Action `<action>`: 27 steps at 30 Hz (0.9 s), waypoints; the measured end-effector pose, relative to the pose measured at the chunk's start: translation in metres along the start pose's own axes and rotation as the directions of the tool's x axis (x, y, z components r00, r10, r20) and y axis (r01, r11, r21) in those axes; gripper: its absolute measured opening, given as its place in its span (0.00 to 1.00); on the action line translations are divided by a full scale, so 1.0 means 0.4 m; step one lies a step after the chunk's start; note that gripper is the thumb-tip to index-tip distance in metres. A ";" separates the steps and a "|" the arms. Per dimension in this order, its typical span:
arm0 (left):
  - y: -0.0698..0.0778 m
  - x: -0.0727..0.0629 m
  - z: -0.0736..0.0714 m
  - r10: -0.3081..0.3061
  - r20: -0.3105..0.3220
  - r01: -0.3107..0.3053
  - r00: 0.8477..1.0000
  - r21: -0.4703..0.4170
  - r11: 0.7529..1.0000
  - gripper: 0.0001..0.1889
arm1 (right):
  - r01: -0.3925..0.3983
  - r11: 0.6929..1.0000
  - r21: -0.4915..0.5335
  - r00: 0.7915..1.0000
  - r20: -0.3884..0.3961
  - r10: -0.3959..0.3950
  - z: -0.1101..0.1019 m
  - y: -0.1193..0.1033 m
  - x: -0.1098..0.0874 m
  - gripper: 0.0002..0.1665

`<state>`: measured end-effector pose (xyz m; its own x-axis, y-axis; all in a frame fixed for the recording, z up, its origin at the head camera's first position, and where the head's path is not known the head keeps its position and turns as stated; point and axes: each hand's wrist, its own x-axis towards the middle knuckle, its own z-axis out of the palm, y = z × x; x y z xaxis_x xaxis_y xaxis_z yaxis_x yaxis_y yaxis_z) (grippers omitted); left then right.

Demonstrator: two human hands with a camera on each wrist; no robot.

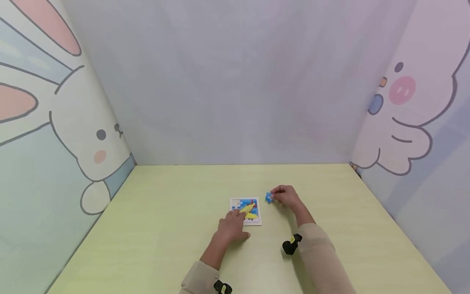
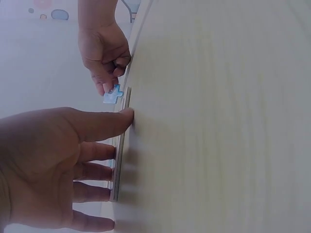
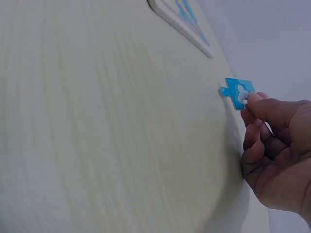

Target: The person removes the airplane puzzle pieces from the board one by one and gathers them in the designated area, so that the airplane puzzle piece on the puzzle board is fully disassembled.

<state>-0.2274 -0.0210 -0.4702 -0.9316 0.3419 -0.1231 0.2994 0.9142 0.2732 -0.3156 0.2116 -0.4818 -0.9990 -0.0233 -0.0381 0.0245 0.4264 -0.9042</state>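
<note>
Between thumb and forefinger my right hand (image 1: 287, 197) pinches a blue jigsaw piece (image 3: 238, 92) with a white patch on it. The piece is held just right of a small square jigsaw puzzle (image 1: 256, 220) in a white frame, which shows a yellow airplane on blue. A pale gap shows at the puzzle's upper left. My left hand (image 1: 232, 226) rests its spread fingers on the puzzle's lower left part and hides that corner. In the left wrist view, its fingertips (image 2: 108, 192) lie along the edge of the board.
The puzzle lies on a pale yellow-green table (image 1: 176, 204). A grey wall (image 1: 235, 81) rises behind the table, with side panels bearing a cartoon rabbit (image 1: 88, 143) on the left and another cartoon animal (image 1: 411, 118) on the right. Black wrist cameras (image 1: 291, 244) sit on both sleeves.
</note>
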 end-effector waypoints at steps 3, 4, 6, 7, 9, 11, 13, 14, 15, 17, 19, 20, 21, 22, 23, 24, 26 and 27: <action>-0.001 -0.003 -0.004 -0.004 -0.014 0.004 1.000 0.000 1.000 0.35 | -0.029 0.998 -0.047 0.999 -0.014 0.028 0.011 0.003 0.022 0.05; -0.002 -0.004 -0.005 -0.004 -0.018 0.004 1.000 -0.002 1.000 0.35 | -0.034 0.997 -0.069 0.999 -0.019 0.033 0.015 0.002 0.029 0.05; -0.001 -0.006 -0.007 -0.003 -0.018 0.003 1.000 -0.009 1.000 0.35 | -0.040 0.993 -0.112 0.999 -0.028 0.037 0.022 0.004 0.043 0.06; 0.000 -0.006 -0.007 -0.002 -0.015 0.002 1.000 -0.011 1.000 0.35 | -0.045 0.991 -0.129 0.999 -0.034 0.041 0.025 0.004 0.048 0.06; 0.002 -0.007 -0.006 -0.001 -0.009 0.001 1.000 -0.015 1.000 0.35 | -0.052 0.987 -0.153 0.998 -0.045 0.046 0.028 0.005 0.055 0.06; 0.003 -0.008 -0.004 0.000 -0.004 0.000 1.000 -0.018 1.000 0.35 | -0.058 0.985 -0.161 0.997 -0.057 0.050 0.029 0.004 0.059 0.05; 0.003 -0.007 0.000 -0.003 -0.001 0.003 1.000 -0.017 1.000 0.35 | -0.061 0.985 -0.163 0.997 -0.065 0.051 0.029 0.000 0.058 0.05; 0.003 -0.007 0.002 -0.004 -0.001 0.004 1.000 -0.016 1.000 0.35 | -0.062 0.984 -0.164 0.996 -0.067 0.052 0.029 -0.002 0.058 0.05; 0.002 -0.006 0.005 -0.005 -0.002 0.005 1.000 -0.011 1.000 0.35 | -0.065 0.984 -0.167 0.996 -0.069 0.054 0.030 -0.004 0.057 0.05; 0.001 -0.007 0.009 -0.006 -0.002 0.006 1.000 0.001 1.000 0.35 | -0.061 0.982 -0.180 0.997 -0.065 0.050 0.031 -0.008 0.054 0.06; 0.000 -0.007 0.012 -0.007 -0.004 0.007 1.000 0.007 1.000 0.35 | -0.066 0.981 -0.184 0.997 -0.061 0.056 0.033 -0.011 0.054 0.06; 0.000 -0.007 0.012 -0.005 -0.009 0.005 1.000 0.009 1.000 0.35 | -0.067 0.980 -0.189 0.996 -0.062 0.056 0.033 -0.012 0.054 0.07; 0.001 -0.007 0.012 -0.004 -0.012 0.004 1.000 0.011 1.000 0.35 | -0.067 0.979 -0.192 0.996 -0.065 0.056 0.034 -0.013 0.054 0.07; 0.002 -0.006 0.010 -0.002 -0.014 0.002 1.000 0.009 1.000 0.35 | -0.065 0.979 -0.192 0.996 -0.067 0.053 0.034 -0.013 0.055 0.07; 0.003 -0.006 0.008 -0.001 -0.015 0.001 1.000 0.008 1.000 0.35 | -0.065 0.979 -0.191 0.996 -0.070 0.052 0.034 -0.013 0.056 0.08; 0.003 -0.006 0.007 -0.001 -0.015 0.001 1.000 0.008 1.000 0.35 | -0.067 0.980 -0.189 0.996 -0.072 0.054 0.033 -0.013 0.057 0.08; 0.004 -0.005 0.004 -0.001 -0.015 0.001 1.000 0.002 1.000 0.35 | -0.057 0.980 -0.189 0.997 -0.069 0.045 0.033 -0.013 0.058 0.09; 0.003 -0.005 0.003 -0.001 -0.015 0.001 1.000 0.000 1.000 0.35 | -0.056 0.982 -0.182 0.997 -0.066 0.045 0.033 -0.013 0.058 0.09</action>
<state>-0.2250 -0.0203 -0.4706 -0.9350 0.3376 -0.1087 0.2985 0.9146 0.2729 -0.3386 0.1970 -0.4835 -0.9972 0.0553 -0.0505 0.0733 0.5847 -0.8079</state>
